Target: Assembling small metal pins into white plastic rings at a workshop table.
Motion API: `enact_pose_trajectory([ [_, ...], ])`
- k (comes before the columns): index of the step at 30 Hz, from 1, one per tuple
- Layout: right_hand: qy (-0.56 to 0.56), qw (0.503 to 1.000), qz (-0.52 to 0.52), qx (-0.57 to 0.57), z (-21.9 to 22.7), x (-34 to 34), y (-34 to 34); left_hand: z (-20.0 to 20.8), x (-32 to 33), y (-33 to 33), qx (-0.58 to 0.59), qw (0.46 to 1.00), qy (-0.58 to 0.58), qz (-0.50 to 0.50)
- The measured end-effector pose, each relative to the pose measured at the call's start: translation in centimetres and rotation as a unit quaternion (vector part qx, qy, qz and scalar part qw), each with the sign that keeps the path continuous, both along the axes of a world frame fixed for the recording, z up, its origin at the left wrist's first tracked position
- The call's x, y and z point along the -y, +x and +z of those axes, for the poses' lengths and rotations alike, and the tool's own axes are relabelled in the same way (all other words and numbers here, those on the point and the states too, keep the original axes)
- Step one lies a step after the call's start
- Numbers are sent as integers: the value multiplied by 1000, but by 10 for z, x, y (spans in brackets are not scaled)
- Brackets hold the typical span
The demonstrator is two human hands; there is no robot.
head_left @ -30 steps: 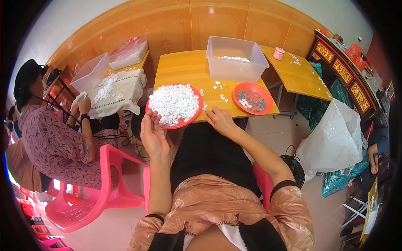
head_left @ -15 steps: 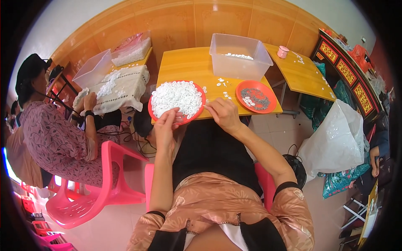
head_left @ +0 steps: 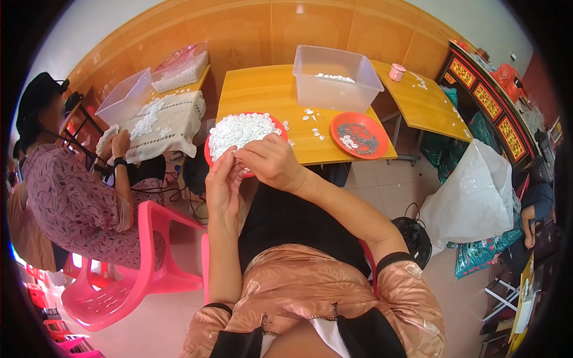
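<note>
My left hand (head_left: 223,179) and my right hand (head_left: 273,162) meet fingertip to fingertip over the near edge of a red plate (head_left: 208,150). The plate is heaped with small white oval pieces (head_left: 243,129) that look like plastic rings. Each hand is closed in a pinch. What lies between the fingertips is too small to make out. Farther right on the yellow table (head_left: 256,83), a second red plate (head_left: 381,148) carries small grey metal-looking bits (head_left: 367,142) and a few white pieces (head_left: 347,141). Several loose white pieces (head_left: 317,135) lie between the plates.
A clear plastic bin (head_left: 339,95) with white pieces inside stands at the back of the table. To the right is another yellow table (head_left: 418,98) with a pink cup (head_left: 397,72). A person (head_left: 89,197) works at the left, beside a pink chair (head_left: 143,268). A white sack (head_left: 468,200) stands right.
My right hand has moved left from beside the plate to meet my left hand's fingertips. The whole view has shifted slightly.
</note>
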State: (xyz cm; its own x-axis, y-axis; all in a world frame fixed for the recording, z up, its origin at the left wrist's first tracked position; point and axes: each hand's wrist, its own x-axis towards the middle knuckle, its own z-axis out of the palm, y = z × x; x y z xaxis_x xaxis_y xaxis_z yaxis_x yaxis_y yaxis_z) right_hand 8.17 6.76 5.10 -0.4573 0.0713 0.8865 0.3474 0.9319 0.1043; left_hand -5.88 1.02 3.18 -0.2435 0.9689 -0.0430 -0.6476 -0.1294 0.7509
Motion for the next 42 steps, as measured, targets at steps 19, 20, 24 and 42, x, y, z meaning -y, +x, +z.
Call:
enact_pose_trajectory([
  [19, -379, 872, -158, 266, -64, -84, -12, -6, -5, -7, 9, 997, 24, 69],
  [20, -347, 873, -190, 286, -68, -88, -11, -6, -5, -7, 7, 997, 30, 69],
  [24, -287, 882, -220, 301, -61, -82, -12, -8, -5, -8, 11, 997, 35, 74],
  [42, -220, 904, -67, 361, -53, -86, -11, -7, -5, -6, 17, 997, 21, 66],
])
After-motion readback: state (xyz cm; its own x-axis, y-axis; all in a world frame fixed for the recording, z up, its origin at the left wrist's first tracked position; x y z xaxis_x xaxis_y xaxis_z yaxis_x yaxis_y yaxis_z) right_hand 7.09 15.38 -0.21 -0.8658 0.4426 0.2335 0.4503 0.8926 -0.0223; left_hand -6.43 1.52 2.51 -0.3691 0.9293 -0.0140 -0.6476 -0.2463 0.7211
